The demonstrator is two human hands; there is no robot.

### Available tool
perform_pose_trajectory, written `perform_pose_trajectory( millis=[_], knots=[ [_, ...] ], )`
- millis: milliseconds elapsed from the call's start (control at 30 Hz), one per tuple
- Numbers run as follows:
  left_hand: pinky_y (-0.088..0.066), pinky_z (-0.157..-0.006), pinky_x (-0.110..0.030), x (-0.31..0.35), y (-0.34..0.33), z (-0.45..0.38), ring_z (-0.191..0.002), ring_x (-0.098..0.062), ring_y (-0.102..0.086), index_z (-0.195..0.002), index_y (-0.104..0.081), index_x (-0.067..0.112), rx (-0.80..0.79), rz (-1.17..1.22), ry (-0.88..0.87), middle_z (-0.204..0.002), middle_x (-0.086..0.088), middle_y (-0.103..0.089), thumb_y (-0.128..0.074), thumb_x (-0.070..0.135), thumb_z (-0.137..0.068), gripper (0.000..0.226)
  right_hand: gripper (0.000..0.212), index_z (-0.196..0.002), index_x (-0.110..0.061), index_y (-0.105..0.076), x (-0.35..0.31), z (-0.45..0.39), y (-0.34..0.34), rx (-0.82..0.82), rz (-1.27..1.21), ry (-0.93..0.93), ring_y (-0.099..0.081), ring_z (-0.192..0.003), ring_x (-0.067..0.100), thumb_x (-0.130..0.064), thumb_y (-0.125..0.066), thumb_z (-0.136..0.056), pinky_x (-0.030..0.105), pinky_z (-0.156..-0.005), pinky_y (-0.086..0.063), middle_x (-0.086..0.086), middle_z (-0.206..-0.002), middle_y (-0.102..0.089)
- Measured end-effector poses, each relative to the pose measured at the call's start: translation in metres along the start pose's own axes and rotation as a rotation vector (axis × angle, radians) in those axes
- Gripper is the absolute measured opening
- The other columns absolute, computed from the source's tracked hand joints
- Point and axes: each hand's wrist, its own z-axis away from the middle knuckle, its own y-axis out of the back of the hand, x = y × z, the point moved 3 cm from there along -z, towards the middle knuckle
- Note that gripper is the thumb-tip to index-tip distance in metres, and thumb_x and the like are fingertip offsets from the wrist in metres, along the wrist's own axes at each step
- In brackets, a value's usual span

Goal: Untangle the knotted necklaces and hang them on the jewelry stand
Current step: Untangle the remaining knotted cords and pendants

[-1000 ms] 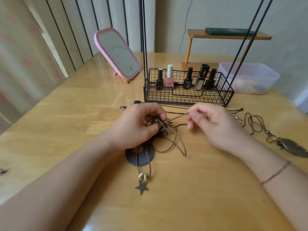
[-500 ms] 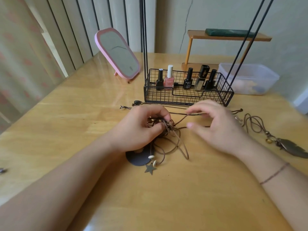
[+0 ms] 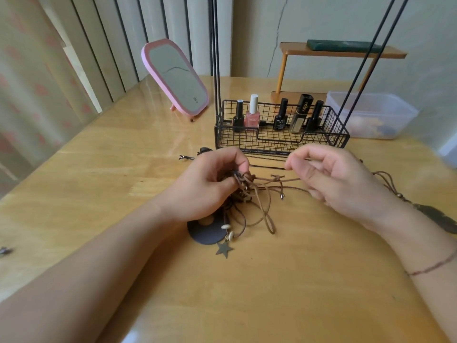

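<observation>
The left hand (image 3: 207, 186) has its fingers curled tight around a messy knot of thin brown cord necklaces (image 3: 249, 191), pinching it between thumb and fingertips. The knot sits just above the yellow wooden table (image 3: 123, 169), right between the two hands. Loops of the cord hang down below the left hand and lie on the table. Under the left wrist lies a flat round dark grey disc (image 3: 205, 233), and just below it a small dark metal star charm (image 3: 224, 249) with two little white shells (image 3: 228, 231) on the cord.

The right hand (image 3: 331, 179) is near the knot, on its right side. Its fingers are curled and a brown cord runs from the knot to them. It looks like the fingertips pinch a thin strand, but I cannot tell for sure.

Behind both hands stands a black wire basket jewelry stand (image 3: 279, 142) with tall thin black rods going up. Small nail polish bottles (image 3: 252, 117) stand inside it. To the right of the right hand lies another brown cord necklace with a dark feather charm (image 3: 437, 216). Far behind the left hand leans a pink oval mirror (image 3: 175, 79)
</observation>
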Motion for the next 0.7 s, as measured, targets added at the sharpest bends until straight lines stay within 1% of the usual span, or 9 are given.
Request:
perform_pose_trajectory(
  millis=[100, 167, 200, 267, 367, 433, 500, 600, 700],
  knots=[
    [-0.054, -0.077, -0.041, 0.000, 0.001, 0.000, -0.083, -0.031, -0.063, -0.089, -0.056, 0.011, -0.008, 0.053, 0.024, -0.085, -0.013, -0.063, -0.050, -0.002, -0.090, 0.015, 0.018, -0.081, -0.028, -0.072, -0.003, 0.003, 0.008, 0.104, 0.187, 0.094, -0.046, -0.047, 0.005, -0.046, -0.068, -0.076, 0.009, -0.053, -0.039, -0.005, -0.055, -0.061],
    [-0.053, -0.076, -0.034, 0.001, 0.001, 0.000, -0.082, -0.023, -0.063, -0.091, -0.057, 0.010, -0.016, 0.075, 0.038, -0.085, -0.007, -0.063, -0.049, -0.002, -0.089, 0.014, 0.008, -0.077, -0.034, -0.070, 0.001, 0.001, 0.019, 0.270, 0.182, 0.105, -0.062, -0.061, -0.003, -0.041, -0.068, -0.081, 0.008, -0.062, -0.046, -0.020, -0.068, -0.070],
    [-0.051, -0.076, -0.033, 0.001, 0.001, 0.000, -0.082, -0.021, -0.063, -0.091, -0.057, 0.010, -0.021, 0.074, 0.043, -0.084, -0.005, -0.064, -0.050, -0.002, -0.087, 0.015, 0.011, -0.078, -0.034, -0.068, 0.001, 0.000, 0.024, 0.339, 0.178, 0.126, -0.062, -0.064, -0.005, -0.042, -0.067, -0.085, 0.007, -0.062, -0.046, -0.024, -0.068, -0.069],
    [-0.048, -0.071, -0.032, 0.003, 0.001, 0.000, -0.077, -0.019, -0.058, -0.091, -0.058, 0.012, -0.020, 0.080, 0.063, -0.083, -0.002, -0.062, -0.049, -0.002, -0.084, 0.018, 0.025, -0.075, -0.031, -0.062, 0.001, 0.001, 0.031, 0.424, 0.096, 0.162, -0.050, -0.050, 0.001, -0.043, -0.059, -0.097, 0.012, -0.051, -0.040, -0.017, -0.054, -0.058],
    [-0.041, -0.065, -0.017, 0.007, 0.001, 0.001, -0.069, -0.007, -0.051, -0.091, -0.057, 0.008, -0.025, 0.124, 0.068, -0.079, 0.002, -0.058, -0.049, 0.005, -0.085, 0.010, 0.033, -0.068, -0.019, -0.046, 0.001, 0.004, 0.036, 0.439, -0.147, 0.145, -0.030, -0.045, 0.012, -0.033, -0.045, -0.098, 0.024, -0.042, -0.025, -0.014, -0.049, -0.037],
    [-0.040, -0.063, -0.015, 0.007, 0.001, 0.002, -0.068, -0.006, -0.049, -0.090, -0.057, 0.007, -0.019, 0.091, 0.061, -0.077, 0.004, -0.056, -0.060, 0.023, -0.087, 0.017, 0.038, -0.064, -0.019, -0.042, 0.000, 0.005, 0.035, 0.463, -0.192, 0.157, -0.029, -0.044, 0.015, -0.031, -0.044, -0.100, 0.026, -0.042, -0.024, -0.013, -0.049, -0.034],
    [-0.045, -0.062, -0.025, 0.005, 0.001, 0.003, -0.069, -0.013, -0.051, -0.087, -0.056, 0.007, -0.011, 0.021, 0.064, -0.075, -0.001, -0.058, -0.071, 0.035, -0.081, 0.032, 0.044, -0.058, -0.024, -0.043, -0.003, 0.004, 0.034, 0.502, -0.230, 0.167, -0.030, -0.042, 0.016, -0.031, -0.043, -0.101, 0.025, -0.042, -0.026, -0.011, -0.048, -0.034],
    [-0.050, -0.064, -0.036, 0.002, 0.001, 0.002, -0.069, -0.018, -0.056, -0.078, -0.054, 0.012, -0.009, -0.055, 0.054, -0.075, -0.010, -0.061, -0.077, 0.027, -0.080, 0.028, 0.048, -0.054, -0.026, -0.045, -0.005, 0.005, 0.040, 0.626, -0.298, 0.159, -0.032, -0.041, 0.016, -0.034, -0.043, -0.101, 0.029, -0.044, -0.027, -0.009, -0.047, -0.035],
    [-0.049, -0.070, -0.024, 0.002, 0.001, 0.000, -0.076, -0.013, -0.059, -0.074, -0.051, 0.014, -0.003, -0.016, 0.027, -0.083, -0.011, -0.063, -0.074, 0.019, -0.081, 0.024, 0.053, -0.049, -0.027, -0.050, -0.004, 0.007, 0.049, 0.761, -0.355, 0.131, -0.037, -0.041, 0.016, -0.033, -0.043, -0.102, 0.026, -0.045, -0.031, -0.009, -0.047, -0.040]
  ],
)
